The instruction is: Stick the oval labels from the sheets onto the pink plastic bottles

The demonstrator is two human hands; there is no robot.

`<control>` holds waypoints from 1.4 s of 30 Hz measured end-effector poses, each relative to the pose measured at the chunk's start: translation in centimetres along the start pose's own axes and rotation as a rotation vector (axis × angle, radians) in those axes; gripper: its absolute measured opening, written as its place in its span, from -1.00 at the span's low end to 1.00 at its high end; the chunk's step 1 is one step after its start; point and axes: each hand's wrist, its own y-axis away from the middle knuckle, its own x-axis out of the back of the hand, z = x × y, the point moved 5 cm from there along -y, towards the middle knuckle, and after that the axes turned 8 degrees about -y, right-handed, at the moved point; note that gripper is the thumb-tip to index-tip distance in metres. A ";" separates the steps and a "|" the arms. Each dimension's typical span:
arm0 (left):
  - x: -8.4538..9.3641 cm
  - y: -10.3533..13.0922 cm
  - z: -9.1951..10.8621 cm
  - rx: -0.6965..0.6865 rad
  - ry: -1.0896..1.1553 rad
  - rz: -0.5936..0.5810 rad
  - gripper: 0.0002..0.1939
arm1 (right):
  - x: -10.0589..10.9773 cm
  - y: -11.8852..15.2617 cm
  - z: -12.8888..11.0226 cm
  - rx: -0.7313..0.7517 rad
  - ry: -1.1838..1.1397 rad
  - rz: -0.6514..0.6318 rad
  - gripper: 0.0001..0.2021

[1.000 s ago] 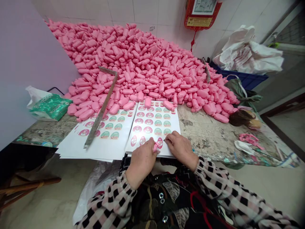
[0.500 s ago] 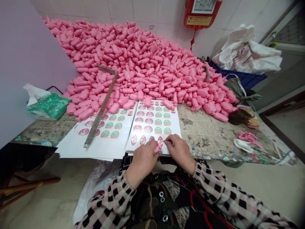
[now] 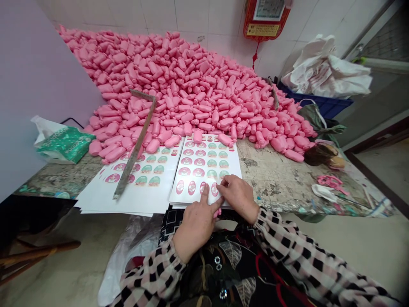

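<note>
1. Worn table (image 3: 275, 179); pink bottle heap (image 3: 191, 85) at twelve o'clock against the tiled wall (image 3: 191, 17).
2. Left hand (image 3: 196, 224), forefinger out, cups a pink bottle (image 3: 217, 212).
3. Right hand (image 3: 238, 196) pinches the sticker sheet (image 3: 204, 164) at six o'clock.
</note>
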 end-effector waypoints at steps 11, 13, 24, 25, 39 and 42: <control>0.5 1.1 -1.3 0.022 0.371 0.059 -0.46 | 1.7 -0.8 2.2 0.030 -0.427 0.062 -0.74; 1.4 1.8 -2.4 0.107 0.658 0.138 -0.53 | 0.9 -0.8 3.4 -0.032 -0.692 0.000 -0.71; 1.5 -2.6 -0.1 0.446 2.269 -0.041 -0.61 | 3.2 2.6 -0.3 0.057 -1.073 -0.045 -0.74; 1.5 -2.8 0.1 0.431 2.273 -0.054 -0.59 | 3.2 2.7 -0.4 0.057 -1.072 -0.046 -0.75; 0.6 -3.0 0.6 0.357 2.285 -0.093 -0.51 | 2.0 2.9 0.0 0.077 -1.052 -0.136 -0.75; 0.8 -3.0 0.6 0.359 2.282 -0.076 -0.52 | 1.6 2.9 0.2 0.057 -1.049 -0.134 -0.75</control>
